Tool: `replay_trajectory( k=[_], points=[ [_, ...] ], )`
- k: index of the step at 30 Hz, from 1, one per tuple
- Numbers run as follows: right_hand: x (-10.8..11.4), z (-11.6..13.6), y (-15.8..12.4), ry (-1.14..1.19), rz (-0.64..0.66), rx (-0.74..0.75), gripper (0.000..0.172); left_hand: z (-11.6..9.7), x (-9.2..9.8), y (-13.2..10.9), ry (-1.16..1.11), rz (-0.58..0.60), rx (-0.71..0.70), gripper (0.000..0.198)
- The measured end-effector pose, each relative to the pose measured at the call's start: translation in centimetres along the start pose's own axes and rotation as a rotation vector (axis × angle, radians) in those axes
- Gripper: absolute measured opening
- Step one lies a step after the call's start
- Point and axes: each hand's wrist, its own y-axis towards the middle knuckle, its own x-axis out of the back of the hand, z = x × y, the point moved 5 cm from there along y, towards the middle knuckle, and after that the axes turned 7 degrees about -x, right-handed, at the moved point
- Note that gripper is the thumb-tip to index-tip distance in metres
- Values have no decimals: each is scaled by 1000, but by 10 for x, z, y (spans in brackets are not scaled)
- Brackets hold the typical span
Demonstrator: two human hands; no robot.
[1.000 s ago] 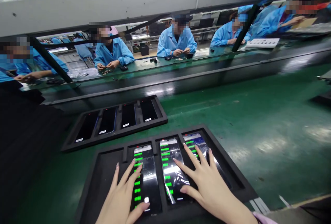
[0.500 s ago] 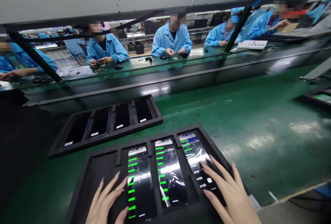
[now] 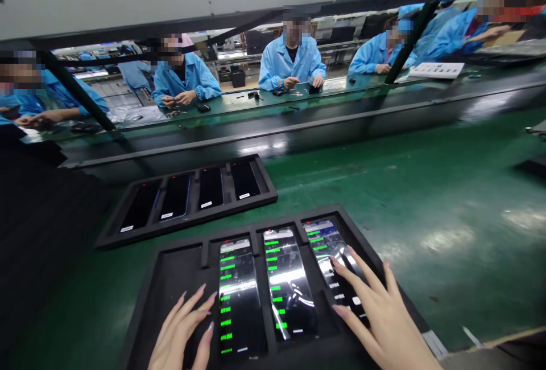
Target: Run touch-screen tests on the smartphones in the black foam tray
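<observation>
A black foam tray [image 3: 179, 270] lies in front of me on the green belt. It holds three lit phones with green text: a left phone [image 3: 239, 296], a middle phone [image 3: 290, 284] and a right phone [image 3: 333, 256]. My left hand [image 3: 181, 333] rests open on the tray, fingers spread, fingertips at the left edge of the left phone. My right hand [image 3: 379, 316] is open too, with its fingers lying on the lower part of the right phone. The tray's leftmost slot is empty.
A second black tray [image 3: 106, 236] with several dark phones lies farther back on the left. The green conveyor belt [image 3: 426, 188] stretches right. Across a raised rail, several people in blue coats sit working at another green bench [image 3: 298, 99].
My right hand moved from the middle phone to the right phone. My left hand slid back and left, off the left phone's screen to its edge.
</observation>
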Motion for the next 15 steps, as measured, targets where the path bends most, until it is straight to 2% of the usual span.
replay_trajectory(
  k=[11,15],
  points=[
    [4,4,5,-40,-90,68,49,5,5,0,54,24,62,15],
    [2,2,4,-67,-90,76,50,6,7,1,124,77,-53,16]
  ],
)
